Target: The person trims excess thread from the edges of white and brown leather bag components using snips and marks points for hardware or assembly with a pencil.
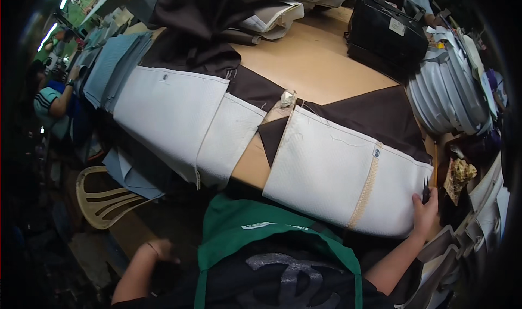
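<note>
My right hand (426, 214) is closed around black thread snips (426, 190), whose dark pointed tips stick up past my fingers. It rests at the right edge of a folded white textured fabric piece (321, 170), which has a beige zigzag-stitched band, a metal eyelet and dark brown cloth (375, 116) along its far side. Loose threads lie on the white surface. My left hand (157, 250) hangs low at the left, off the table, its fingers smeared by motion. More white fabric (168, 110) with an eyelet drapes over the table edge at left.
A black bag-like case (386, 34) and a stack of white curved pieces (446, 91) stand at right on the wooden table (304, 59). Blue-grey sheets (117, 64) are piled at left, near another person (54, 102). A beige plastic chair (100, 197) stands below.
</note>
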`<state>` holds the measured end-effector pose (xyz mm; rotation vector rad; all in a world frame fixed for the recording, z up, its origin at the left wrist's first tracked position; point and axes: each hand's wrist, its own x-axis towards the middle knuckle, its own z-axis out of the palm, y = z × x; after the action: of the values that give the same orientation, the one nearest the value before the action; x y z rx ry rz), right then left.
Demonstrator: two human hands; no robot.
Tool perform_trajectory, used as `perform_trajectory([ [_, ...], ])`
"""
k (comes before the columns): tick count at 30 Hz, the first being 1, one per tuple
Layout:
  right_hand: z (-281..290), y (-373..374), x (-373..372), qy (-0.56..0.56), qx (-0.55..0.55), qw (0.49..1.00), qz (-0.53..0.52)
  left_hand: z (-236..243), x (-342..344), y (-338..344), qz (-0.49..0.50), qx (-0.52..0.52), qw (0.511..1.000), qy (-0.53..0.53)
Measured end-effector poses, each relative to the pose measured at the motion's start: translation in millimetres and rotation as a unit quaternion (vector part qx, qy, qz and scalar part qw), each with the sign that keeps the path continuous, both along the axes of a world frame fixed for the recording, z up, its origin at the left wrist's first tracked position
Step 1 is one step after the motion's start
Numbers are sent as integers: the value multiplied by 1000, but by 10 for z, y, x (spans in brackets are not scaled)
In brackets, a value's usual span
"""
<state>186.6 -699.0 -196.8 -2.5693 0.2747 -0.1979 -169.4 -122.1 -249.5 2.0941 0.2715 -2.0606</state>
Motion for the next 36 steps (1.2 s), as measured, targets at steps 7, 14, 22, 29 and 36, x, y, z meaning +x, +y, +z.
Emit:
perform_trajectory([
  [7,-98,541,-30,-195,14,980,-29,1079,2278,-703,203,-78,786,-579],
  [14,-272,1425,99,-150,-4,978,144,575,3545,-1531,174,-134,765,-606],
  [22,-284,1422,99,-159,15,976,149,109,3623,-1713,406,-274,589,-643],
  [29,-277,1402,94,-151,23,978,146,199,3706,-1817,485,-285,554,-613],
  [36,-277,1414,98,-155,23,977,145,199,3844,-1742,466,-269,565,-626],
])
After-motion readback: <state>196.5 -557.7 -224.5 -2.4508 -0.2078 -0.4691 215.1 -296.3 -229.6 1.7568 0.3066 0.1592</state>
